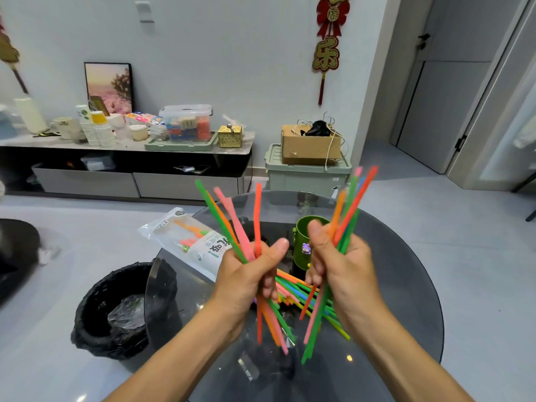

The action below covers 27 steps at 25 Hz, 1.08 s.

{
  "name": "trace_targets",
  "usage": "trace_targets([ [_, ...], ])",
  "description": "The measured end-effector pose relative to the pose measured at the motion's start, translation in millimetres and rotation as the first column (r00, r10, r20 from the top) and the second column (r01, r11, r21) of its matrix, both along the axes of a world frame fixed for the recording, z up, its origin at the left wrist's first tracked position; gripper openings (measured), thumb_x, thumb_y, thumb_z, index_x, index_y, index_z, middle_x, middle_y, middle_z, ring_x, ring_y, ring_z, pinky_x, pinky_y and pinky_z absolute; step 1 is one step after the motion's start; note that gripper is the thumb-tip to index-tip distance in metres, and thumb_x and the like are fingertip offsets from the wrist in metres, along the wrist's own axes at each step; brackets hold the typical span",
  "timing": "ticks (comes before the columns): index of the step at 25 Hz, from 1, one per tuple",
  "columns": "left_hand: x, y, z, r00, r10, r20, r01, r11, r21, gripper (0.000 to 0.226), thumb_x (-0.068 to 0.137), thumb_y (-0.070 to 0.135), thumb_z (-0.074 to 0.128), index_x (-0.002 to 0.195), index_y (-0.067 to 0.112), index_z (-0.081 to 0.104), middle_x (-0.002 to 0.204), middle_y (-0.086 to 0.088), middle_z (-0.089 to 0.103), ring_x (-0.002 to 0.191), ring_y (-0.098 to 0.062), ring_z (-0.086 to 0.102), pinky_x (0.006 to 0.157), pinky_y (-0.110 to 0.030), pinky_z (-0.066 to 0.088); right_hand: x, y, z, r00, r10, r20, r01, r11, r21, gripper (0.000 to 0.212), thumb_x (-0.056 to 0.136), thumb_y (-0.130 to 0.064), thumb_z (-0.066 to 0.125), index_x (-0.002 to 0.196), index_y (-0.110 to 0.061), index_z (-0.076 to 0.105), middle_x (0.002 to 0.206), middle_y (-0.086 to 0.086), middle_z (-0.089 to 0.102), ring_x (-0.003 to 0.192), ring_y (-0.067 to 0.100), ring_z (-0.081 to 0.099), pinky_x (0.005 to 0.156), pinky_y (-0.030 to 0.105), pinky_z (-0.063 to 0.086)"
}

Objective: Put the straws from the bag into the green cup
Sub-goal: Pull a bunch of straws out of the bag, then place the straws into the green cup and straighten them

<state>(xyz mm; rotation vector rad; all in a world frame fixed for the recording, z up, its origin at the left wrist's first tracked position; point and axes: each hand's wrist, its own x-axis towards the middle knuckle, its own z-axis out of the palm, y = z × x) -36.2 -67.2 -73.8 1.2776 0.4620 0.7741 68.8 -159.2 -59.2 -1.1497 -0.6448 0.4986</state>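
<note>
The left hand [249, 274] is fisted round a loose bunch of straws [232, 224], thumb pressed across the front, the straws fanning upward and poking out below the palm. The right hand [339, 265] is closed the same way on a second bunch [352, 204], which leans up and to the right. Both bunches are gripped near the middle, probably so the uneven ends can be squared before going in end first. Under and between the hands more straws [293, 288] lie scattered on the round glass table [406, 285], not yet gathered. The green cup [303, 230] stands upright just beyond the right hand, partly hidden by its fingers; whether anything is in it cannot be told. The bag [188, 242] lies flat on the table's left edge, beside the left hand, with a few straws showing through it. A black-lined bin [116, 309] sits on the floor at the left, likely there for the emptied bag.
</note>
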Motion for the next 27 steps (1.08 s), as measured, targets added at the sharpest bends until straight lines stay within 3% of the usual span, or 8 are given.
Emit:
trace_targets([
  [2,2.2,0.6,1.4,1.000,0.007,0.015,-0.007,0.999,-0.037,0.051,0.066,0.043,0.078,0.048,0.018,0.038,0.037,0.001,0.029,0.028,-0.012,0.028,0.035,-0.019,0.032,-4.8,0.9,-4.6,1.000,-0.008,-0.012,0.008,1.000,-0.026,0.038,0.075,-0.044,0.068,0.063,-0.013,0.050,0.039,0.000,0.035,0.030,0.014,0.034,0.037,0.024,0.035],
  [5,-1.4,14.1,13.0,0.984,-0.014,0.179,0.019,1.000,-0.025,0.051,0.080,0.034,0.069,0.046,0.020,0.033,0.037,0.005,0.024,0.028,-0.009,0.020,0.033,-0.015,0.021,4.3,-1.0,6.8,0.996,0.040,-0.076,-0.031,0.993,0.115,0.043,0.072,-0.047,0.068,0.061,-0.014,0.043,0.041,-0.001,0.028,0.031,0.012,0.024,0.034,0.018,0.024],
  [10,0.0,4.6,0.7,0.999,0.048,-0.024,-0.047,0.998,0.044,0.051,0.078,0.042,0.066,0.047,0.023,0.032,0.038,0.005,0.024,0.031,-0.011,0.020,0.037,-0.016,0.019,-4.6,7.1,-19.1,0.998,-0.001,0.064,0.006,0.996,-0.084,0.065,0.058,-0.077,0.072,0.046,-0.022,0.038,0.044,-0.005,0.027,0.039,0.012,0.022,0.044,0.024,0.022],
  [13,-2.9,14.4,3.2,0.996,-0.016,0.091,0.012,0.999,0.040,0.052,0.086,0.039,0.058,0.045,0.024,0.030,0.038,0.005,0.021,0.034,-0.011,0.015,0.038,-0.020,0.013,2.8,6.3,-25.0,0.997,0.050,-0.058,-0.050,0.999,0.006,0.061,0.069,-0.067,0.072,0.048,-0.023,0.036,0.041,-0.004,0.026,0.034,0.011,0.021,0.039,0.018,0.020],
  [16,-4.4,4.3,-11.0,0.996,-0.073,-0.047,0.074,0.997,0.017,0.051,0.080,0.045,0.062,0.045,0.025,0.030,0.039,0.006,0.021,0.035,-0.010,0.015,0.037,-0.017,0.016,-10.5,0.6,-28.8,0.991,0.113,-0.067,-0.119,0.989,-0.093,0.061,0.063,-0.065,0.076,0.046,-0.023,0.035,0.039,-0.005,0.024,0.032,0.011,0.018,0.037,0.015,0.018],
  [18,0.6,2.7,-9.6,0.997,-0.075,-0.017,0.075,0.997,-0.005,0.052,0.082,0.043,0.058,0.045,0.022,0.028,0.038,0.005,0.020,0.034,-0.010,0.015,0.037,-0.016,0.015,-7.4,3.0,-16.8,0.986,0.112,-0.125,-0.115,0.993,-0.010,0.059,0.073,-0.054,0.073,0.047,-0.020,0.032,0.037,-0.004,0.022,0.029,0.010,0.017,0.036,0.015,0.016],
  [22,38.9,38.9,46.0,0.955,-0.144,0.259,0.164,0.985,-0.055,0.059,0.090,0.041,0.054,0.046,0.018,0.023,0.035,0.004,0.019,0.028,-0.010,0.016,0.034,-0.017,0.013,57.1,21.3,53.4,0.966,0.053,-0.253,0.022,0.958,0.286,0.060,0.092,-0.039,0.059,0.044,-0.018,0.030,0.034,-0.004,0.022,0.025,0.010,0.020,0.035,0.016,0.017],
  [27,135.5,63.2,60.6,0.974,-0.126,0.191,0.136,0.990,-0.043,0.059,0.097,0.047,0.049,0.047,0.020,0.032,0.036,0.007,0.027,0.028,-0.009,0.024,0.032,-0.018,0.021,117.5,66.2,48.4,0.942,-0.225,-0.250,0.273,0.946,0.174,0.059,0.092,-0.049,0.060,0.048,-0.022,0.032,0.038,-0.003,0.026,0.033,0.014,0.028,0.041,0.024,0.029],
])
